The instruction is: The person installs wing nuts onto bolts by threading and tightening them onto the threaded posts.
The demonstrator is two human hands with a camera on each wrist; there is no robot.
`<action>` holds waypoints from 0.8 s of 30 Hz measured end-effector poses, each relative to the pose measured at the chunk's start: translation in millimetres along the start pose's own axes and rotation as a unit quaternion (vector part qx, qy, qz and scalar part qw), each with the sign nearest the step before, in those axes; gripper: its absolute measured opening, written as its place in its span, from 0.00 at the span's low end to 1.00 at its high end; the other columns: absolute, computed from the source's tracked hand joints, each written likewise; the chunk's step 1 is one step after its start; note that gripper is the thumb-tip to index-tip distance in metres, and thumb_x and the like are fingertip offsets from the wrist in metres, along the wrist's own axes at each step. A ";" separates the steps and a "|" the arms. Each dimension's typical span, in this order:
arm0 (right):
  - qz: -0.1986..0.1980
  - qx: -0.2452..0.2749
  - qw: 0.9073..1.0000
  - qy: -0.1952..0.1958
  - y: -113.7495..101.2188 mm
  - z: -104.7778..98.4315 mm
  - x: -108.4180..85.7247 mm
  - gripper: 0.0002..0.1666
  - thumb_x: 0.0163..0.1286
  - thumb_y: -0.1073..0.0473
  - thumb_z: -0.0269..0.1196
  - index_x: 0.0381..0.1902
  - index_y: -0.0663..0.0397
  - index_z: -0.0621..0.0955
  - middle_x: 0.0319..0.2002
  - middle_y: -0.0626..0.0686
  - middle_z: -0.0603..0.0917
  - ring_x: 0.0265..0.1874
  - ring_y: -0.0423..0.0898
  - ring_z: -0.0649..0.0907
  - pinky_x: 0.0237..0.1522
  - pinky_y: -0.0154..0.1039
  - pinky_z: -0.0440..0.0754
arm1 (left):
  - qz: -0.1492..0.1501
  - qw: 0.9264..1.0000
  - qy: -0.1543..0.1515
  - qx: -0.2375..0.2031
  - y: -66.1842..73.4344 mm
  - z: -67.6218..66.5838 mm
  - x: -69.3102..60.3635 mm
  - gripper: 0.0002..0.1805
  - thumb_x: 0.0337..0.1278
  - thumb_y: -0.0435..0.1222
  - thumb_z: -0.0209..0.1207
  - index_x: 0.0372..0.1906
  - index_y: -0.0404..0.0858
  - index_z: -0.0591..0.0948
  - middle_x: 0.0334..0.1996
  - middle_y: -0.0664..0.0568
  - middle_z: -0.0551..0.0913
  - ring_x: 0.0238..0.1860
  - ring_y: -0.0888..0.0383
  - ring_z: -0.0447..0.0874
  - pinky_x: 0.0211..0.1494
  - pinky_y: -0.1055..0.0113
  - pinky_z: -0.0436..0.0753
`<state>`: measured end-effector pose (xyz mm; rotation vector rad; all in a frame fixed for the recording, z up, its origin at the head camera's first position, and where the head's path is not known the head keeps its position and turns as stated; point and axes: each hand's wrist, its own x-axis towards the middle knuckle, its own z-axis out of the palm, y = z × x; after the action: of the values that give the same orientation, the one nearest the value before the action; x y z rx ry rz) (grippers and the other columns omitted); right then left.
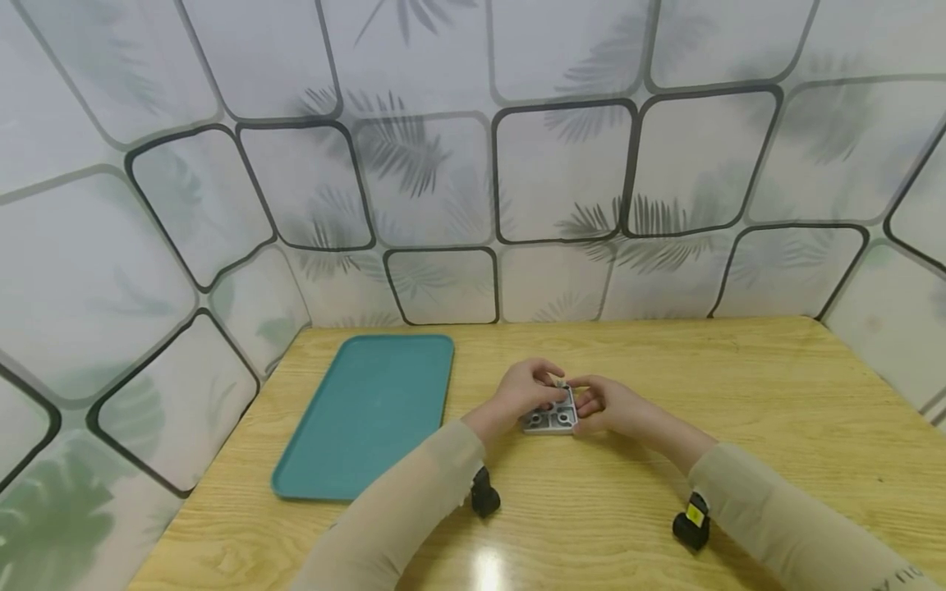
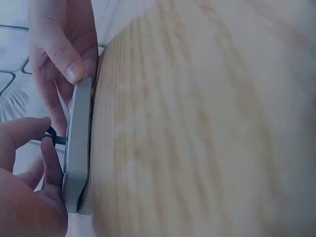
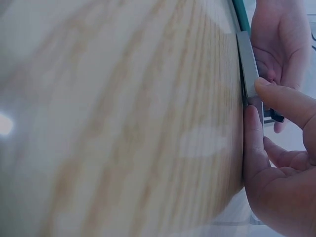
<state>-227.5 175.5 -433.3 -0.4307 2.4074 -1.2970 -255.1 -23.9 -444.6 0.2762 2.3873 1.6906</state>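
A square grey metal plate (image 1: 550,424) with round recesses lies on the wooden table in the head view. My left hand (image 1: 526,391) reaches over its top. In the left wrist view, that hand's fingertips pinch a small dark threaded screw (image 2: 58,139), which stands out from the plate's face. My right hand (image 1: 612,405) grips the plate's right edge; its thumb and a finger press on the rim (image 3: 250,69) in the right wrist view. Fingers partly hide the plate's upper part and the screw's end.
A teal tray (image 1: 377,410) lies on the table to the left of the hands. Behind the wooden table (image 1: 739,386) hangs a patterned wall covering (image 1: 562,172), which also runs along both sides. Black wrist cameras hang below both sleeves.
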 end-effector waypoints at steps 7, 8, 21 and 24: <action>0.002 0.002 1.000 0.001 -0.8 0.5 0.4 0.49 0.65 0.68 0.75 0.78 0.73 0.62 0.55 0.65 0.81 0.52 0.51 0.83 0.52 0.38 0.83 | -0.007 0.999 0.026 -0.018 -0.3 0.7 -0.2 0.12 0.58 0.27 0.74 0.46 0.34 0.86 0.31 0.54 0.79 0.27 0.62 0.79 0.33 0.73 0.83; 0.000 0.002 1.000 0.001 -0.6 0.6 0.6 0.49 0.65 0.68 0.75 0.77 0.73 0.63 0.55 0.65 0.81 0.51 0.51 0.83 0.52 0.38 0.83 | -0.006 0.999 0.028 -0.014 0.1 0.8 -0.2 0.12 0.58 0.27 0.75 0.45 0.34 0.86 0.31 0.54 0.79 0.27 0.62 0.79 0.32 0.73 0.83; -0.017 0.014 1.000 -0.001 1.8 -0.8 0.4 0.50 0.64 0.70 0.74 0.77 0.76 0.61 0.52 0.65 0.81 0.49 0.49 0.84 0.47 0.33 0.83 | 0.005 0.999 0.031 0.044 3.6 2.7 0.4 0.08 0.57 0.26 0.75 0.39 0.34 0.87 0.29 0.55 0.79 0.27 0.63 0.79 0.31 0.74 0.83; -0.013 0.017 1.000 0.001 2.8 -0.7 0.9 0.50 0.64 0.70 0.75 0.77 0.75 0.62 0.52 0.64 0.81 0.48 0.48 0.84 0.47 0.33 0.83 | 0.002 0.999 0.027 0.035 4.1 2.8 -0.7 0.08 0.57 0.25 0.74 0.40 0.33 0.88 0.29 0.56 0.79 0.27 0.63 0.78 0.32 0.74 0.83</action>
<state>-228.9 177.1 -435.5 -0.4529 2.3857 -1.3484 -253.6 -20.3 -441.5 0.2486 2.4901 1.6395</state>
